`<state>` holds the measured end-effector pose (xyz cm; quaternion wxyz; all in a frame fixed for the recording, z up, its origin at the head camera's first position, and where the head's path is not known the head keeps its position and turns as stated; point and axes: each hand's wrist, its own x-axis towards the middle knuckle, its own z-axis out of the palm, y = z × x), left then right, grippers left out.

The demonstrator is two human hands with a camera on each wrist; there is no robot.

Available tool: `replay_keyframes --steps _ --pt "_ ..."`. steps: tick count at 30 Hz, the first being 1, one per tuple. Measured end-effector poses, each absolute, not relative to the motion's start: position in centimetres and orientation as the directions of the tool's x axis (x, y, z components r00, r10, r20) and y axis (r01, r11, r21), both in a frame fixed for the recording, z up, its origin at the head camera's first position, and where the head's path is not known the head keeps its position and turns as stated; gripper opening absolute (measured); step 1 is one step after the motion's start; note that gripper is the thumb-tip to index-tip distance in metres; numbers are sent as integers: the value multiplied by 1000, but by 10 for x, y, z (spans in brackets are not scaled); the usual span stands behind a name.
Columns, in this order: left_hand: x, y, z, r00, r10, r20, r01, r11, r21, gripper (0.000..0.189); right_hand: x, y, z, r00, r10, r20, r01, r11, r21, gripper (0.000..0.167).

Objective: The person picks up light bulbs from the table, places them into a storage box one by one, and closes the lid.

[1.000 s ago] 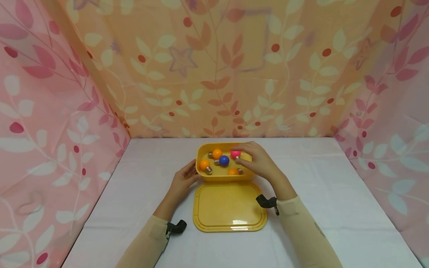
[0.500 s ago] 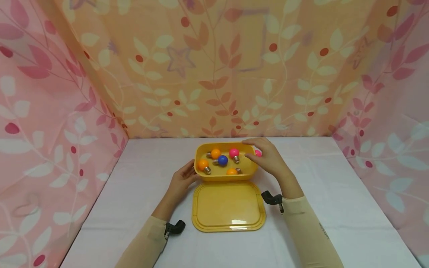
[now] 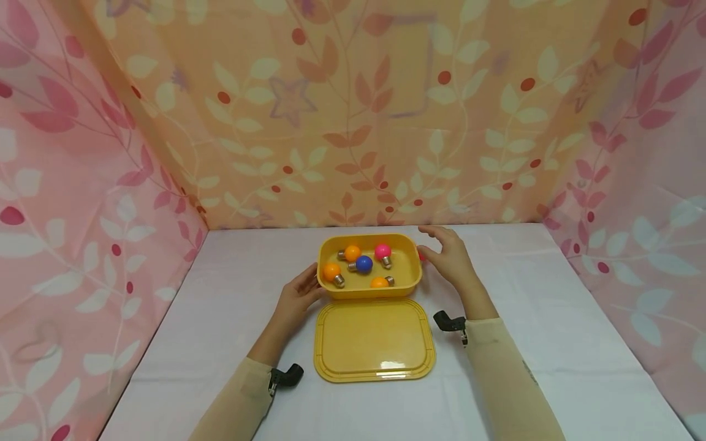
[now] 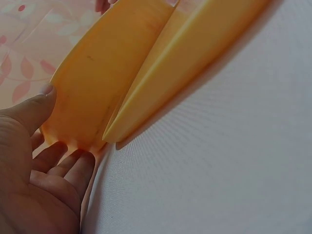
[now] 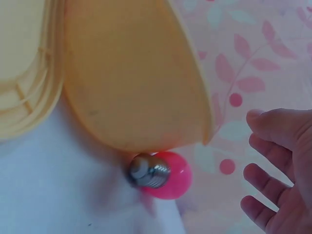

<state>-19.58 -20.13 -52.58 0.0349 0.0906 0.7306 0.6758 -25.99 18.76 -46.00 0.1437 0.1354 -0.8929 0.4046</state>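
A yellow plastic box [image 3: 405, 263] stands uncovered on the table. Inside it lie a pink bulb [image 3: 383, 252], a blue bulb [image 3: 364, 264] and several orange bulbs [image 3: 352, 253], all with metal screw bases. My left hand [image 3: 295, 297] rests against the box's left end, thumb and fingertips on its wall in the left wrist view. Past the right end my right hand [image 3: 452, 260] is held with fingers spread and nothing between them. Another pink bulb [image 5: 173, 178] sits outside the box against its right end, apart from those fingers; in the head view it is mostly hidden.
In front of the box lies its flat yellow lid [image 3: 375, 340]. Both stand on a white cloth-covered table [image 3: 524, 294]. Floral curtains [image 3: 353, 122] close off the back and both sides.
My right hand has moved right, from over the pink bulb inside the box to beyond the box's right end. The left hand stays at the left end. The head view has shifted slightly.
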Motion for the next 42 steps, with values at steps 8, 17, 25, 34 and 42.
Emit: replay_keyframes --steps 8,17,25,34,42 --pt "-196 -202 -528 -981 177 79 95 84 992 71 -270 197 -487 -972 -85 221 -227 597 -769 50" --pt "-196 -202 -527 -980 183 81 98 85 992 70 -272 203 -510 -987 -47 155 -155 543 -825 50" --pt "-196 -201 -525 -977 188 100 118 86 989 70 -275 206 -519 -990 -84 117 -144 553 -821 54" --pt "-197 -199 -525 -980 179 87 106 98 990 69 -279 209 -524 -985 -130 111 -166 568 -806 55" --pt "-198 -201 -528 -982 170 87 104 91 990 69 -279 207 -525 -988 -118 96 -147 574 -806 51"
